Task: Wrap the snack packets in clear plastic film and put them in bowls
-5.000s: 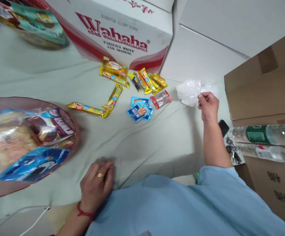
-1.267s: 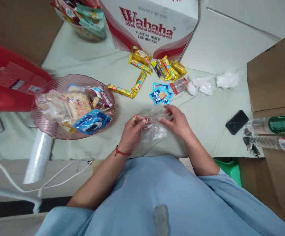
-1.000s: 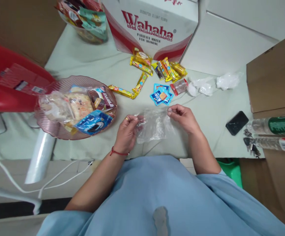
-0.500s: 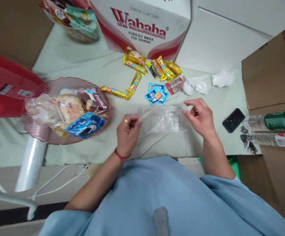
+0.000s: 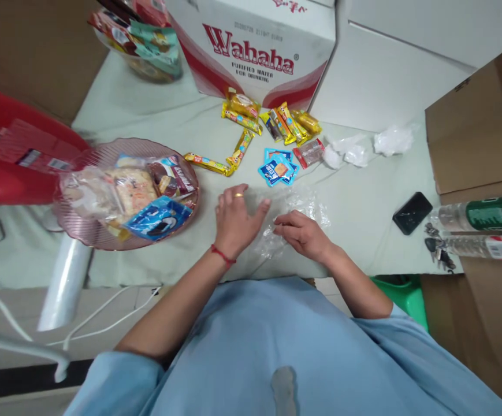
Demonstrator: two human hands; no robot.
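A clear plastic bag (image 5: 313, 205) lies crumpled on the pale green cloth near the front edge. My right hand (image 5: 306, 236) pinches the bag with fingers and thumb pressed together. To its left, my left hand (image 5: 237, 219) is open, thumb spread from the fingers, over the bag's left side. Just beyond the bag sit several overlapping blue-and-white snack packets (image 5: 279, 169). A red-edged clear wrapper with brown food (image 5: 309, 153) lies to their right. Several yellow-wrapped snack sticks (image 5: 292, 124) are farther back.
On the left stands a pink ribbed bowl (image 5: 77, 228) of packaged snacks beside a red container (image 5: 12, 144). A Wahaba-style printed carton (image 5: 251, 63) stands behind. Crumpled white plastic (image 5: 393, 141), a black phone (image 5: 412, 212), keys (image 5: 440, 251) and two bottles (image 5: 495, 212) are on the right.
The bag was stretched flat between both hands; now it is crumpled. My right hand has moved left towards my left hand, whose fingers have spread and moved up slightly.
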